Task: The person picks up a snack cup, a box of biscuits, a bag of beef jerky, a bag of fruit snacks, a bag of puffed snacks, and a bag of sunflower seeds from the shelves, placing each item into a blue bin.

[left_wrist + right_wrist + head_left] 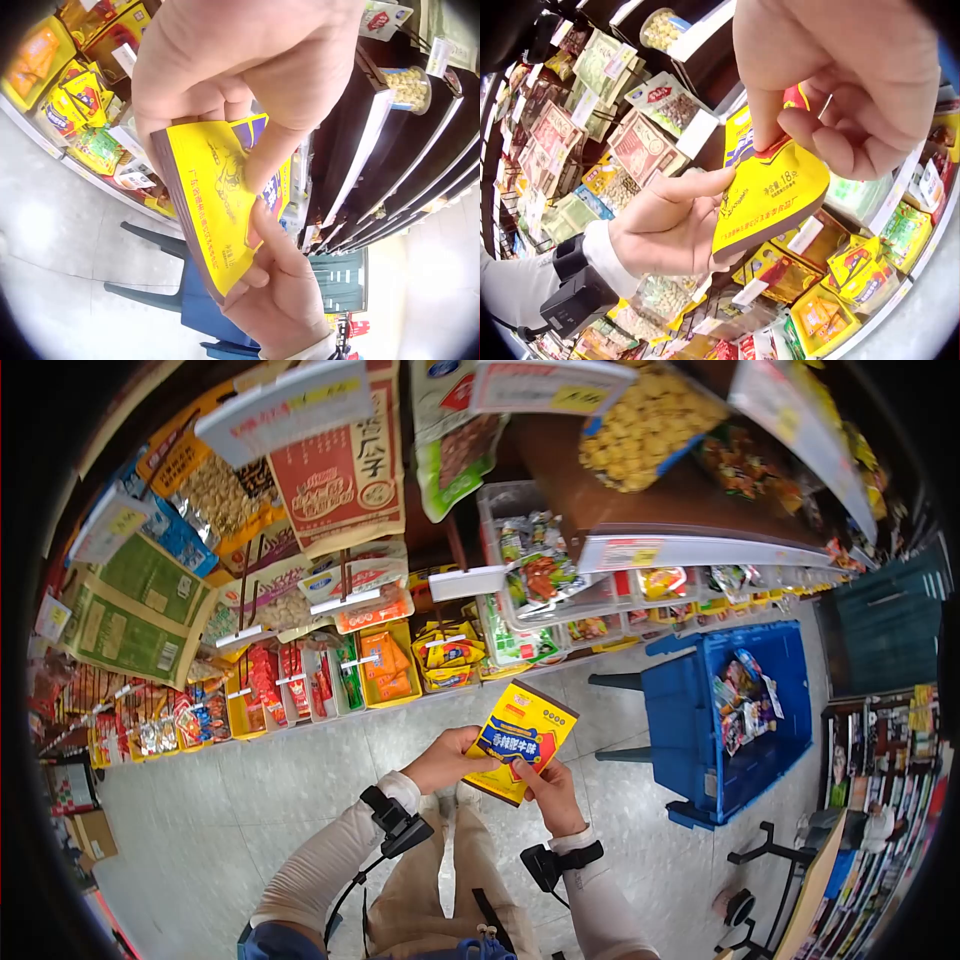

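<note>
A yellow packet (519, 738) with brown edges and a blue label is held up in front of the body by both hands. My left hand (445, 758) grips its left side, thumb on the front. The right hand (556, 798) pinches the lower right part, with its thumb on the printed face. In the left wrist view the packet (214, 202) bends a little between the left hand (247, 67) and the right hand (281, 300). Seen from the right wrist, the packet (769, 187) lies across the left fingers, and the right hand (840, 90) holds its other side.
Snack shelves (350, 705) with yellow bins and hanging bags run across the front. A blue crate (680, 730) with packets inside stands at the right on dark legs. Above the hands, a clear tray (540, 605) juts out. Tiled floor (330, 780) lies below.
</note>
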`<state>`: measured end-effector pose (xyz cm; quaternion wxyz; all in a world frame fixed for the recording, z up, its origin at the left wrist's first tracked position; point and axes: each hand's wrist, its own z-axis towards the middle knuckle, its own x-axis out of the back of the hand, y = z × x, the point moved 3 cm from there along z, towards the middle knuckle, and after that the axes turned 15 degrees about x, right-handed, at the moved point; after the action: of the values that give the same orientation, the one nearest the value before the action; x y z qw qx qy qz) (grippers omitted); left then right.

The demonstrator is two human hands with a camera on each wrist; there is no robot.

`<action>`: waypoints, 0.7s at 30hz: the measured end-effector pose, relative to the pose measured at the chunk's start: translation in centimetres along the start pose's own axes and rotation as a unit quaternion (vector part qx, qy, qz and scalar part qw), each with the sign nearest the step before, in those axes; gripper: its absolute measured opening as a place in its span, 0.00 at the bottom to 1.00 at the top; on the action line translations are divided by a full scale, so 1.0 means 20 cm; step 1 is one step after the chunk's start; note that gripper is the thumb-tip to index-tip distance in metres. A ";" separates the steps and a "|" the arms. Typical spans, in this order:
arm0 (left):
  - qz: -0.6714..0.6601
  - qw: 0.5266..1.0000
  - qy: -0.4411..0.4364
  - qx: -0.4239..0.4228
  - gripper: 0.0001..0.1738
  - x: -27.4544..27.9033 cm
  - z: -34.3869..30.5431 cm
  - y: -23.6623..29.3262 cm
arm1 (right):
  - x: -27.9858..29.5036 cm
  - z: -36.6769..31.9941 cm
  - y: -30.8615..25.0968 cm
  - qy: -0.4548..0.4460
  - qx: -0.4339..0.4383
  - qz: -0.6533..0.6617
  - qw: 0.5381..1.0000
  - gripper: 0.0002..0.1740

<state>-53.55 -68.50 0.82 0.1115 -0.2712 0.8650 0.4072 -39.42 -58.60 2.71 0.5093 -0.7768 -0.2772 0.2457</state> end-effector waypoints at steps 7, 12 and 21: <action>0.020 0.998 -0.058 0.008 0.18 -0.27 -0.12 0.21 | 0.13 -0.18 -0.32 0.030 0.036 -0.001 0.999 0.10; 0.063 0.997 -0.039 -0.001 0.17 -0.53 -0.07 0.31 | 0.29 -0.27 -0.44 0.060 0.071 0.029 0.995 0.12; 0.103 0.992 -0.056 -0.053 0.20 -1.32 0.39 0.56 | 1.13 -0.17 -0.80 0.106 0.169 -0.018 0.980 0.13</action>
<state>-38.19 -46.67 13.93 0.1026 -0.1635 0.8577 0.4765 -23.65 -40.34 16.53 0.6638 -0.6962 -0.1904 0.1962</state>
